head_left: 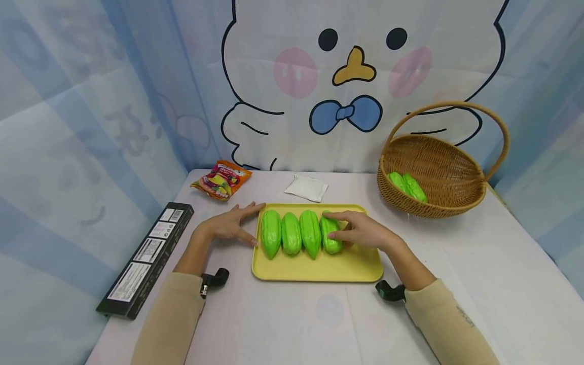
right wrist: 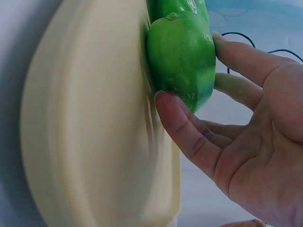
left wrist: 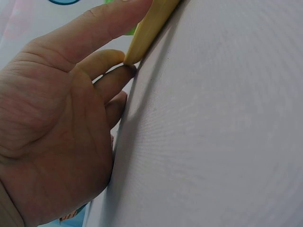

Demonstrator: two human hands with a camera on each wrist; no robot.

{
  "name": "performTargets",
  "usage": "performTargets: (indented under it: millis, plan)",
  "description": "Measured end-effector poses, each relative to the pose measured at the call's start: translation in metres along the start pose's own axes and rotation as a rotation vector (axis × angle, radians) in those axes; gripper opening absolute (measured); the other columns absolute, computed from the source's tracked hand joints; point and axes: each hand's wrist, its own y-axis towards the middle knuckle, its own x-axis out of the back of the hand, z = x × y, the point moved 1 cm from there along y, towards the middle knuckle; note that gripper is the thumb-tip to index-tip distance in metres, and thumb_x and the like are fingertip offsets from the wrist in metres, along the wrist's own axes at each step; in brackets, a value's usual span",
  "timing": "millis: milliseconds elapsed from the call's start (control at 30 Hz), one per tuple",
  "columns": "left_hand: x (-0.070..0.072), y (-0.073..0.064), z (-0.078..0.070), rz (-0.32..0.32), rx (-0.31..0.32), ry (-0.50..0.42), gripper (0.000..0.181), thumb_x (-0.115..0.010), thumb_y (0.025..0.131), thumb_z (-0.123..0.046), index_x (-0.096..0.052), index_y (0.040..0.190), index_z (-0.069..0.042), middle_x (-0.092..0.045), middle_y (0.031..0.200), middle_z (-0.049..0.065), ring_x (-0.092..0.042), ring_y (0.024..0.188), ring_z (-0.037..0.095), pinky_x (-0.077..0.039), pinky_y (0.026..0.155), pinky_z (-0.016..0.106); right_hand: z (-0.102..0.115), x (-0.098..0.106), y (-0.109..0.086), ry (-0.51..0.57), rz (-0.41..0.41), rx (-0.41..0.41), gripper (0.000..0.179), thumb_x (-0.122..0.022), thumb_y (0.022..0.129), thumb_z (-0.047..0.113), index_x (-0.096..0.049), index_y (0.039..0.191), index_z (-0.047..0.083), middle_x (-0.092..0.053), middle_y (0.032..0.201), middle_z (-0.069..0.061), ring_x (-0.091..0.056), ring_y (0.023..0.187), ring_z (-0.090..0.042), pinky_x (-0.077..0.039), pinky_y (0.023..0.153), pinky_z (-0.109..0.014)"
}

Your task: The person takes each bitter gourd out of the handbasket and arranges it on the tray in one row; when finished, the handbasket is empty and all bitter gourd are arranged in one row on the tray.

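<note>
A yellow tray [head_left: 315,271] lies on the table with several glossy green ridged vegetables, long and tapered, side by side. My right hand [head_left: 362,230] has its fingers and thumb around the rightmost green vegetable [head_left: 327,230], which stays on the tray. In the right wrist view, the thumb touches that vegetable's end [right wrist: 182,56] and a finger reaches its other side. My left hand [head_left: 228,223] is spread at the tray's left edge. Thumb and fingertips touch the rim [left wrist: 147,35] in the left wrist view.
A wicker basket [head_left: 438,167] with green vegetables [head_left: 412,187] inside stands at the back right. An orange snack bag [head_left: 223,180] and a white packet [head_left: 307,187] lie behind the tray. A long black box [head_left: 146,258] lies along the left edge.
</note>
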Motion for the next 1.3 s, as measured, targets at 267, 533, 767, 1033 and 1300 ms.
performTargets:
  millis: [267, 533, 767, 1033, 1300]
  plan:
    - [0.001, 0.000, 0.000, -0.002, -0.001, 0.002, 0.119, -0.092, 0.067, -0.056, -0.024, 0.165, -0.043, -0.008, 0.177, 0.003, 0.011, 0.160, 0.046, 0.008, 0.121, 0.077, 0.001, 0.000, 0.000, 0.009, 0.002, 0.000, 0.070, -0.072, 0.099, 0.029, -0.042, 0.159, 0.008, -0.066, 0.136, -0.017, -0.071, 0.072, -0.025, -0.051, 0.066, -0.031]
    - [0.000, 0.000, 0.000, -0.001, -0.007, -0.002, 0.119, -0.092, 0.069, -0.054, -0.024, 0.165, -0.043, -0.008, 0.177, 0.002, 0.012, 0.160, 0.045, 0.009, 0.120, 0.078, -0.001, 0.000, 0.000, 0.014, 0.001, -0.006, 0.070, -0.072, 0.099, 0.029, -0.042, 0.159, 0.008, -0.066, 0.138, -0.018, -0.074, 0.073, -0.024, -0.055, 0.069, -0.035]
    - [0.000, 0.000, -0.001, -0.002, -0.003, -0.006, 0.119, -0.093, 0.068, -0.054, -0.024, 0.165, -0.043, -0.008, 0.177, 0.002, 0.012, 0.161, 0.045, 0.009, 0.120, 0.078, -0.002, -0.001, 0.000, 0.044, 0.010, 0.003, 0.069, -0.071, 0.100, 0.028, -0.042, 0.159, 0.007, -0.060, 0.145, -0.020, -0.076, 0.081, -0.021, -0.062, 0.078, -0.044]
    - [0.000, -0.001, -0.002, 0.002, -0.001, -0.002, 0.119, -0.092, 0.069, -0.055, -0.024, 0.165, -0.042, -0.008, 0.177, 0.002, 0.011, 0.161, 0.045, 0.008, 0.121, 0.077, 0.001, 0.002, -0.002, -0.001, -0.006, 0.016, 0.069, -0.071, 0.100, 0.030, -0.043, 0.159, 0.009, -0.053, 0.153, -0.018, -0.074, 0.080, -0.026, -0.059, 0.070, -0.039]
    - [0.001, -0.003, -0.003, -0.001, 0.009, -0.007, 0.119, -0.092, 0.068, -0.054, -0.024, 0.165, -0.042, -0.009, 0.177, 0.002, 0.012, 0.161, 0.045, 0.009, 0.120, 0.078, 0.011, 0.015, -0.011, -0.157, -0.247, 0.089, 0.056, -0.070, 0.101, 0.030, -0.055, 0.152, 0.014, -0.058, 0.149, -0.012, -0.067, 0.106, -0.025, -0.058, 0.083, -0.039]
